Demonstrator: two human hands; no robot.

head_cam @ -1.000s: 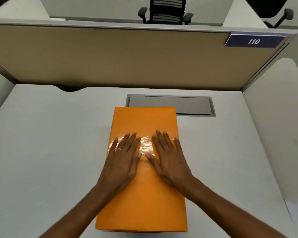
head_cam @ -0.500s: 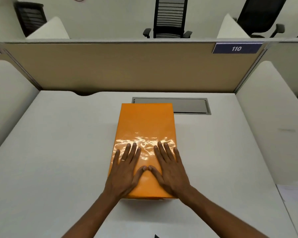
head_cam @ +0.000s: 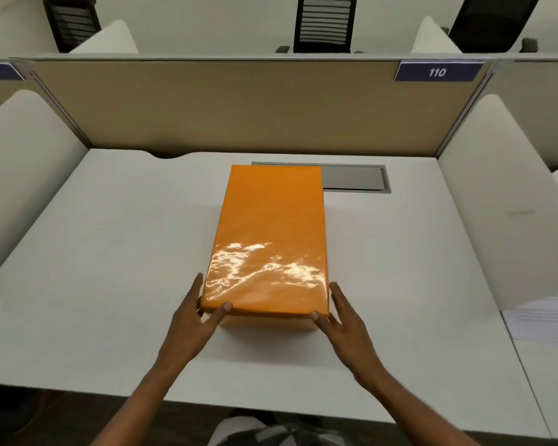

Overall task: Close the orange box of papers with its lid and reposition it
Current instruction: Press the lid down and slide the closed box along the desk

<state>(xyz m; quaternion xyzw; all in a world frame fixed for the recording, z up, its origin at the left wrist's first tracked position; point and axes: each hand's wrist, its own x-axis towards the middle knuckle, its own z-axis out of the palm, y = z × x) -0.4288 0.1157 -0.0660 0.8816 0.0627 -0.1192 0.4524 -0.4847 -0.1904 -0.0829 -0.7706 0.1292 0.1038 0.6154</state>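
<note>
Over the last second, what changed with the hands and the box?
Both hands came off the top of the glossy orange rectangular box. The left hand and right hand now sit at its near corners, thumbs on the front edge, fingers along the sides. The box stays closed on the white desk, lengthwise, far end by the grey cable hatch.

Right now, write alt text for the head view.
A closed, glossy orange rectangular box lies on a white desk; the left hand and right hand cup its near corners. Its far end overlaps a grey cable hatch below a beige partition.
</note>
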